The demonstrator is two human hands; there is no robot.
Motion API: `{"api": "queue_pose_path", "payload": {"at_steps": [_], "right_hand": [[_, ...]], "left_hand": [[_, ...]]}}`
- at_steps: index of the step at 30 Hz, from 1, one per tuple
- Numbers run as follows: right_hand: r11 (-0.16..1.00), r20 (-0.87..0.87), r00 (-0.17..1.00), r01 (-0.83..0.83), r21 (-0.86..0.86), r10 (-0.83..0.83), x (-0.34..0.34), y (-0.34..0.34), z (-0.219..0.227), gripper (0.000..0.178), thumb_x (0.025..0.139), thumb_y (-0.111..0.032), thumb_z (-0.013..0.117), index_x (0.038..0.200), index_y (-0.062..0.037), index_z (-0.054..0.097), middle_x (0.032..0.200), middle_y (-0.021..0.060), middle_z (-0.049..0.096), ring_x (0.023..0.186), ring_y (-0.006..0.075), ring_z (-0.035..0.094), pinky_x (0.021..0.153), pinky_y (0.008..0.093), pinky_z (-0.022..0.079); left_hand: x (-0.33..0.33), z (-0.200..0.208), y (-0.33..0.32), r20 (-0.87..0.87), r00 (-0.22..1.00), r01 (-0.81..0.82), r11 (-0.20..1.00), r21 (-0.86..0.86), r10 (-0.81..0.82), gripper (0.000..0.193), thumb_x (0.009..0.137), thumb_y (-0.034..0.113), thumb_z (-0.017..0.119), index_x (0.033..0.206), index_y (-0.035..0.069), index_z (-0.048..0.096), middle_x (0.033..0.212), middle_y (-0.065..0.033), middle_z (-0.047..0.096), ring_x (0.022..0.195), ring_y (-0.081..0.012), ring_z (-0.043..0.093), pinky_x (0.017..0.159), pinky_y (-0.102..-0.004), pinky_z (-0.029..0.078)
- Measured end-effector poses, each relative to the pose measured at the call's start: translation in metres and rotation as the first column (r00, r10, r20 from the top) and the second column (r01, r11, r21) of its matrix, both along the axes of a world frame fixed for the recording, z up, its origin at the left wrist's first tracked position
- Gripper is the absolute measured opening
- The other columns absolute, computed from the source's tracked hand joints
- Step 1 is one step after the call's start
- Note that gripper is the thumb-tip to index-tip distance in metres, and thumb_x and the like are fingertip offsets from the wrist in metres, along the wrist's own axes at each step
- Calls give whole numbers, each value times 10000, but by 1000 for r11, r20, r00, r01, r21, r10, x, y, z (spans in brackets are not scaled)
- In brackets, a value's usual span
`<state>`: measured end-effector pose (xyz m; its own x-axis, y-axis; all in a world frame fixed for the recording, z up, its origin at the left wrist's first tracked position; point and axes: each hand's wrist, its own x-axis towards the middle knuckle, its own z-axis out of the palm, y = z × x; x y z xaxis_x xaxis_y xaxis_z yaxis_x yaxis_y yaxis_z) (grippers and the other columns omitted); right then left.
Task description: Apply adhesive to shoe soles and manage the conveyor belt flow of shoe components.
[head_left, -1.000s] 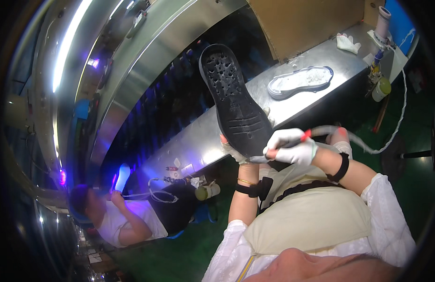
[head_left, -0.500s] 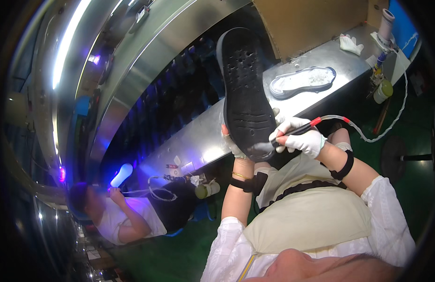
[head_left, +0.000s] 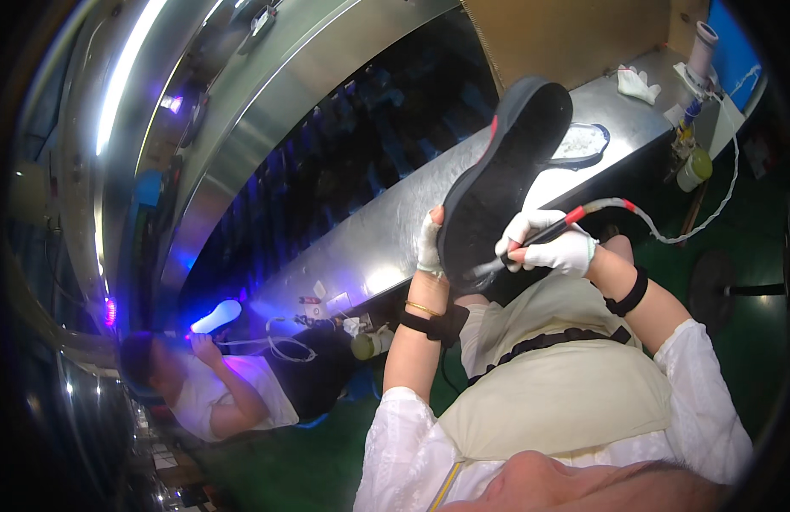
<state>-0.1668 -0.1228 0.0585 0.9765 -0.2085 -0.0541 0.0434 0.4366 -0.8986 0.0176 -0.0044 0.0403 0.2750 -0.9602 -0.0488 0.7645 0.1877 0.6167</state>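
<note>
My left hand (head_left: pixel 430 243), in a white glove with bare fingertips, is closed on the left edge of a black shoe sole (head_left: pixel 504 183). The sole is tilted, its far end pointing up and right, and a red patch shows on its side. In my right hand (head_left: pixel 555 247), gloved the same way, is a black-handled brush (head_left: pixel 544 234) fed by a pale hose with red bands. Its whitish bristles lie at the near end of the sole, where a pale wet smear shows. Behind the held sole, a second sole (head_left: pixel 585 143) with a white inside rests on the bench, partly covered.
The metal bench (head_left: pixel 395 224) runs alongside a dark conveyor (head_left: pixel 326 171). A white glove (head_left: pixel 638 84), a cardboard sheet (head_left: pixel 574 38) and a green-capped canister (head_left: pixel 695 169) with the hose are at right. At left a co-worker (head_left: pixel 233 384) holds a glowing sole (head_left: pixel 216 317).
The black sole has turned clockwise and tilted, its far end swinging right over the second sole. My left hand has shifted along its edge; the brush stays at the near end.
</note>
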Motion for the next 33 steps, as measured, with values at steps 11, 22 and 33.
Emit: {"api": "queue_pose_path", "payload": {"at_steps": [11,22,33], "right_hand": [[928,-75,977,-212,-308,198,11,-22,-10,132,716,54,679,787,-14,592,874,94,642,777,141,618,706,272,521],[939,-129,980,-183,-290,151,8,-35,-12,113,664,30,652,742,-42,615,795,58,650,704,121,612,639,269,507],[837,76,990,-62,-544,122,-1,-65,-9,108,661,19,647,752,-30,616,803,67,651,750,149,618,688,289,507]], "left_hand": [[25,-21,-10,128,969,187,965,185,-212,495,891,329,488,1223,-39,495,1156,-191,589,1014,-268,609,883,-376,501],[24,-21,-8,147,971,143,952,270,-187,450,898,307,490,1221,-6,502,1127,-149,609,968,-236,622,843,-349,516],[-10,0,1,-168,985,71,968,241,-31,480,912,353,455,1220,-13,494,1156,-173,588,1000,-264,612,884,-379,506]]}}
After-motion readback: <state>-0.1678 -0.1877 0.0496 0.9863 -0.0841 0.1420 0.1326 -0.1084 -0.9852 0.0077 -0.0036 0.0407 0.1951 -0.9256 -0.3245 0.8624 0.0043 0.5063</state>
